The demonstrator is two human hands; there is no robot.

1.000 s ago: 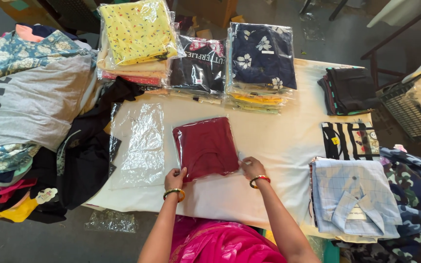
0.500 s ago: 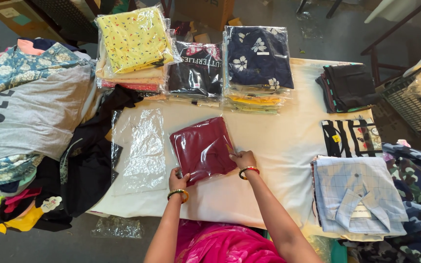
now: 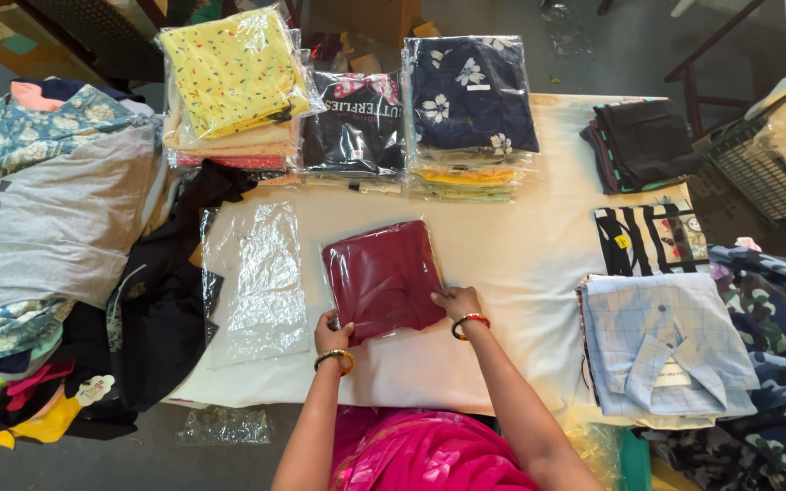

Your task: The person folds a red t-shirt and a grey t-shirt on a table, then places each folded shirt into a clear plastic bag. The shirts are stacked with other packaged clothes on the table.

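Empty clear bag (image 3: 261, 277) flat on desk (image 3: 520, 264) at left. My left hand (image 3: 332, 335), fingers curled, pinches bagged maroon garment (image 3: 382, 277) at its near-left corner; garment mid-desk. My right hand (image 3: 456, 301), fingers flat, presses its near-right edge. Folded checked shirt (image 3: 661, 341) far right.

Plain dark maroon: folded garment (image 3: 382, 277) in a clear bag. Behind the maroon garment, yellow with small coloured specks: top packet (image 3: 229, 68); black with pink and white print: middle packet (image 3: 357, 123); navy with white flowers: right packet (image 3: 470, 91). Right of the maroon garment, pale blue checked shirt (image 3: 661, 341); black-and-white striped piece (image 3: 649, 238). Underneath, white table cover (image 3: 520, 264).
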